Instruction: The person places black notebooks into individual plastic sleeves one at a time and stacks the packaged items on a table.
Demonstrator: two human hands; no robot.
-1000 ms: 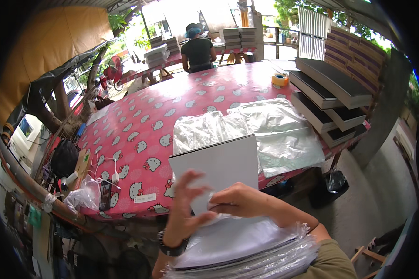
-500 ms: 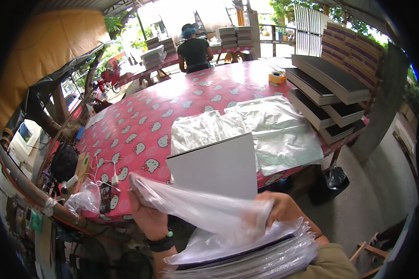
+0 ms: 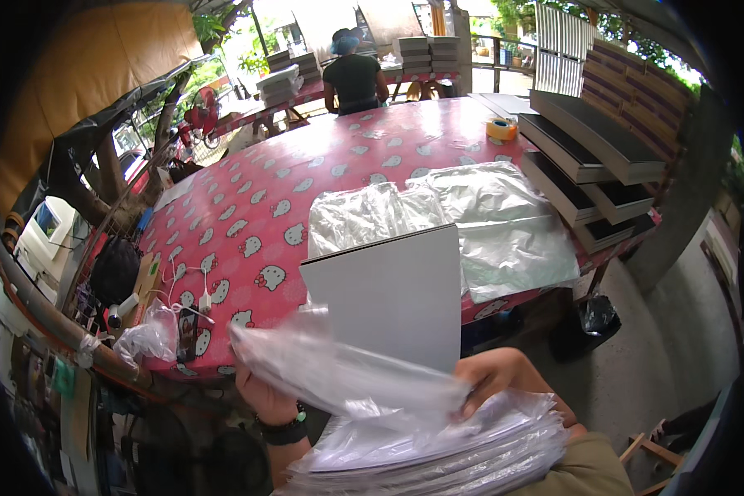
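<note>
Open-sided workshop: big table (image 3: 264, 202), black-topped stack (image 3: 593, 172)

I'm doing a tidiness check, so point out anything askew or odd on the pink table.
The stack of thick, black-topped blocks at the right of the pink table looks askew: its pieces are staggered, corners jutting past one another, though perhaps deliberately. I see no spill.

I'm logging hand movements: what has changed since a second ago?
The left hand has moved left and taken hold of the clear plastic, now stretched across to the right hand, which has shifted right. The white panel and stacked books stayed put.
</note>
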